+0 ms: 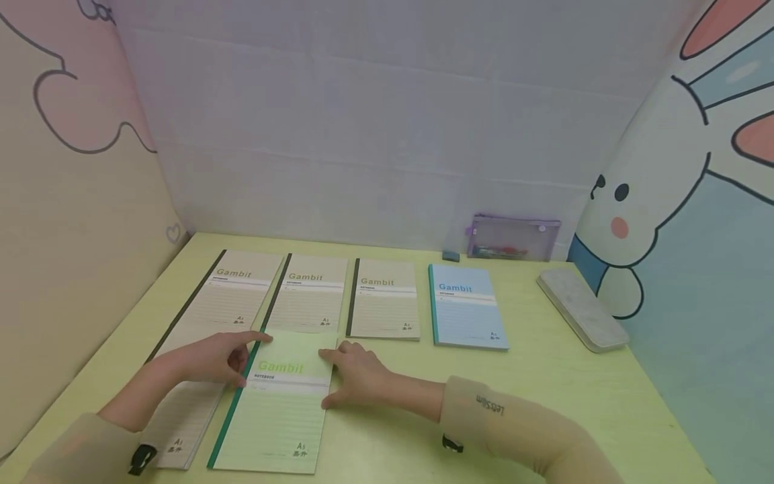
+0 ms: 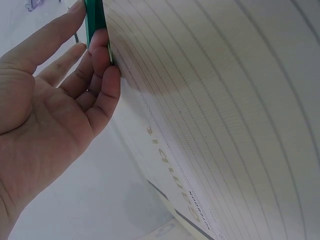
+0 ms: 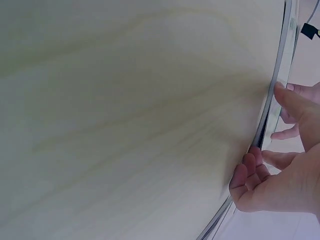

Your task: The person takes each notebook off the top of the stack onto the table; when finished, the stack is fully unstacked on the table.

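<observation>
A green Gambit notebook (image 1: 272, 420) with a dark green spine lies at the front of the table. My left hand (image 1: 208, 356) holds its spine side near the top, and the left wrist view shows the fingers curled at the green spine (image 2: 95, 22). On the opposite long edge, my right hand (image 1: 359, 376) grips with thumb and fingers apart; in the right wrist view its fingertips (image 3: 240, 175) curl at the edge. Under the left forearm, a beige notebook (image 1: 178, 423) is partly covered. Another beige notebook (image 1: 305, 296) lies right at the green one's top edge.
Two more beige notebooks (image 1: 230, 289) (image 1: 385, 302) and a blue notebook (image 1: 467, 312) lie along the back row. Behind them are a small dark block (image 1: 451, 256) and a purple mesh pouch (image 1: 514, 237). A grey case (image 1: 582, 309) sits at the right, near the rabbit-print wall.
</observation>
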`<action>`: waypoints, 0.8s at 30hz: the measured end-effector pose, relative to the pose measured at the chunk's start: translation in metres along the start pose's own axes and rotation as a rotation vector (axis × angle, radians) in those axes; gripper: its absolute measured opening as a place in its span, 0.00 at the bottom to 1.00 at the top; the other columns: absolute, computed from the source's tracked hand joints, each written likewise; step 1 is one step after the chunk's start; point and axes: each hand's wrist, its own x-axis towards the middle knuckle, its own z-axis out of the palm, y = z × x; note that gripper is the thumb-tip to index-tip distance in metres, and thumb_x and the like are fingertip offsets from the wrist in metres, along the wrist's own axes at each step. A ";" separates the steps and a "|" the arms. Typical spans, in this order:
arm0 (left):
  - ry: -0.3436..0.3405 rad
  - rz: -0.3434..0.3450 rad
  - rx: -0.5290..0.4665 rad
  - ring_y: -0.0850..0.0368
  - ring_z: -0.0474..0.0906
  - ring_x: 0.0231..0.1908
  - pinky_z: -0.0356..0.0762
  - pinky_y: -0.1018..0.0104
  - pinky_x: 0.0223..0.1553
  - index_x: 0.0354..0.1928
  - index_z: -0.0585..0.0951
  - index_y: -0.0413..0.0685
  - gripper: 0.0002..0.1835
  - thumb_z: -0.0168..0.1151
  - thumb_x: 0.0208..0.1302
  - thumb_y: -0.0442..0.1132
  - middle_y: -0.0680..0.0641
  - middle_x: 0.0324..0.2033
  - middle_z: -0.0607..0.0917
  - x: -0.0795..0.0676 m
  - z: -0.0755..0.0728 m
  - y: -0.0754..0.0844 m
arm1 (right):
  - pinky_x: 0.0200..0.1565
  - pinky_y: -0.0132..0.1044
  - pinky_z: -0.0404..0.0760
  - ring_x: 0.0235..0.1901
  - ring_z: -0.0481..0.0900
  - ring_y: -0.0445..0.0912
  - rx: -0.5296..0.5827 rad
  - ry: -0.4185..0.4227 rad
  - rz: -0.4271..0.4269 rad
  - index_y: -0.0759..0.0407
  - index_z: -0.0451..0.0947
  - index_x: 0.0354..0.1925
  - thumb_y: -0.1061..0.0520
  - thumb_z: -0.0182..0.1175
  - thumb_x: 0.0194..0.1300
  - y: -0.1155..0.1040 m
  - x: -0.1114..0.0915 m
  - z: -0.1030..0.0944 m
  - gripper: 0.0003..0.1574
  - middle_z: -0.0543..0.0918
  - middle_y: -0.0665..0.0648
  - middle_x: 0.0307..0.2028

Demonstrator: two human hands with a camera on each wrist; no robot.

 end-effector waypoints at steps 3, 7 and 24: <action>0.002 0.007 0.007 0.63 0.69 0.27 0.68 0.71 0.29 0.65 0.66 0.44 0.40 0.72 0.49 0.39 0.53 0.26 0.75 0.000 0.000 0.001 | 0.34 0.29 0.66 0.38 0.67 0.39 -0.007 -0.003 -0.013 0.47 0.70 0.64 0.35 0.73 0.43 0.002 0.000 0.001 0.50 0.74 0.48 0.42; -0.002 0.013 -0.003 0.63 0.68 0.27 0.67 0.71 0.28 0.65 0.66 0.43 0.39 0.72 0.50 0.40 0.53 0.26 0.75 -0.002 0.000 0.001 | 0.35 0.29 0.66 0.38 0.66 0.39 0.002 -0.007 -0.027 0.47 0.70 0.63 0.35 0.72 0.45 0.002 -0.003 -0.002 0.49 0.73 0.48 0.43; 0.115 0.080 0.111 0.58 0.73 0.37 0.74 0.66 0.35 0.64 0.67 0.50 0.34 0.69 0.55 0.43 0.51 0.36 0.77 0.025 -0.034 0.054 | 0.52 0.42 0.74 0.53 0.69 0.45 0.091 0.101 -0.066 0.45 0.65 0.66 0.41 0.70 0.52 0.044 -0.041 -0.082 0.46 0.72 0.51 0.54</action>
